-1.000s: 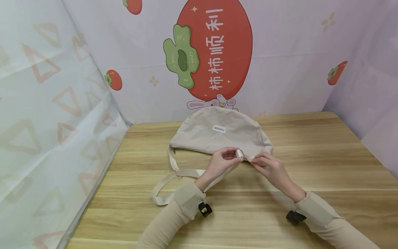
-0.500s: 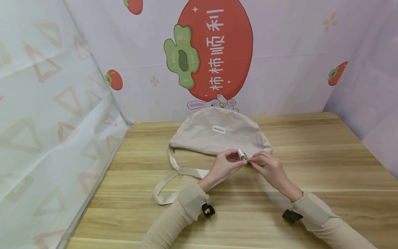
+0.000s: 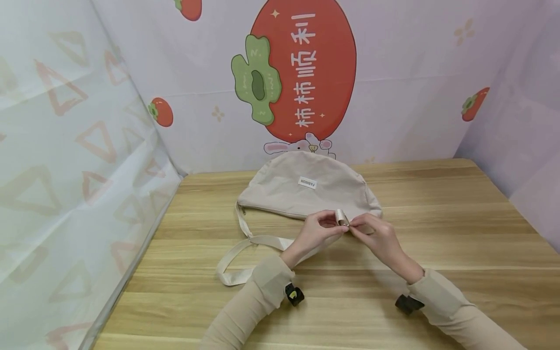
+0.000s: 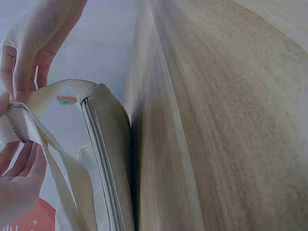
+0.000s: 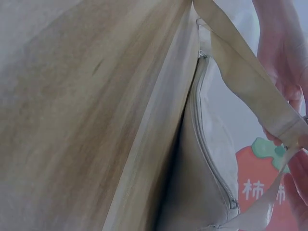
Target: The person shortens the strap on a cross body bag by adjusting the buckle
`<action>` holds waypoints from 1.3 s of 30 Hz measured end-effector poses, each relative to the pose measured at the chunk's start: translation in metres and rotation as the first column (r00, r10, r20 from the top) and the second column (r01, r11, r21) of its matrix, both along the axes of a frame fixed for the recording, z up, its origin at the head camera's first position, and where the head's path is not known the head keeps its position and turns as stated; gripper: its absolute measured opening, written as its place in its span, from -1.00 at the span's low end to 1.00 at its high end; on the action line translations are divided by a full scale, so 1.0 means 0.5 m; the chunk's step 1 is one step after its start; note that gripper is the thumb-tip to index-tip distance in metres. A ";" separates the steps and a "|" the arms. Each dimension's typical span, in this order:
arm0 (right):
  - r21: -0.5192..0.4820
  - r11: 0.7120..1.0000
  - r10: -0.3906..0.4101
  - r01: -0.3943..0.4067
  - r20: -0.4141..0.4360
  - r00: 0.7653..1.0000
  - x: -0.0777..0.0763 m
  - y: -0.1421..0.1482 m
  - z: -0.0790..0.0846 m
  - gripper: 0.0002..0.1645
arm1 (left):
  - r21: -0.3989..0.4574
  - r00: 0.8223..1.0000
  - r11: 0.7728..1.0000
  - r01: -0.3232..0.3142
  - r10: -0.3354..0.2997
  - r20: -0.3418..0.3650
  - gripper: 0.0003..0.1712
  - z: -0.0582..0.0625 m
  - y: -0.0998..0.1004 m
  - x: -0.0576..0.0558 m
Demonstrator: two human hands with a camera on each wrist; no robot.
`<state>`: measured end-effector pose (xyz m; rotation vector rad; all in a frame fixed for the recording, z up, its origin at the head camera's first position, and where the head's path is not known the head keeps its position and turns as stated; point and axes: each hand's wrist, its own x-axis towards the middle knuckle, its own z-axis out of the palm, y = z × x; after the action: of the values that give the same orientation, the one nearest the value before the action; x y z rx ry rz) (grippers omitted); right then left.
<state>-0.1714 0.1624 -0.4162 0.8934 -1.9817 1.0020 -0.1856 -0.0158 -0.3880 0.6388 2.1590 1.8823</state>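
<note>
A beige shoulder bag (image 3: 284,189) with a small "FASHION" label lies on the table, its zipper edge toward me. Its webbing strap (image 3: 234,278) loops out from the bag's left corner. My left hand (image 3: 316,233) pinches the strap where it folds at a metal slide buckle (image 4: 15,126). Close beside it, my right hand (image 3: 379,237) pinches the strap just right of that buckle. In the left wrist view both hands hold the strap in the air, above the zipper (image 4: 98,159). The right wrist view shows a flat strap length (image 5: 250,91) running up to the fingers.
The wooden table (image 3: 341,301) extends toward me and to the right. Behind it hangs a white backdrop (image 3: 402,107) printed with a big red persimmon, and a patterned cloth (image 3: 87,160) closes the left side. Each wrist wears a small black camera (image 3: 294,294).
The hands have moved slightly closer together at the buckle, the left a little to the right. The folded strap end has tilted up and turned between the fingers. The bag stays nearly still.
</note>
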 end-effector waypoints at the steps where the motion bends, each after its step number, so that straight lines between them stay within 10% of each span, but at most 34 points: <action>1: 0.004 1.000 0.004 -0.004 0.008 1.000 0.000 0.001 -0.002 -0.82 | 0.002 1.000 1.000 -0.001 0.001 -0.002 -0.66 -0.002 0.000 -0.001; 9: 0.030 1.000 -0.008 0.007 0.041 0.999 0.002 0.015 -0.014 -0.53 | -0.001 1.000 1.000 -0.024 0.024 0.002 -0.65 -0.047 0.003 -0.030; 18: 0.040 0.999 -0.030 0.029 0.025 0.999 0.002 0.039 -0.021 -0.54 | 0.014 0.998 0.999 -0.038 0.039 -0.045 -0.66 0.008 -0.009 0.001; 27: 0.017 0.999 -0.036 0.036 0.006 0.999 -0.004 0.046 -0.022 -0.67 | 0.038 1.000 0.999 -0.025 0.026 -0.015 -0.64 0.012 -0.012 0.003; 39: -0.024 0.999 -0.020 0.021 0.036 0.999 -0.006 0.031 -0.016 -0.90 | 0.073 0.998 0.996 -0.055 0.054 0.015 -0.62 -0.051 0.015 -0.025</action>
<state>-0.1743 0.1779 -0.4241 0.8455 -2.0008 1.0350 -0.1980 -0.0081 -0.4136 0.5858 2.1292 1.9956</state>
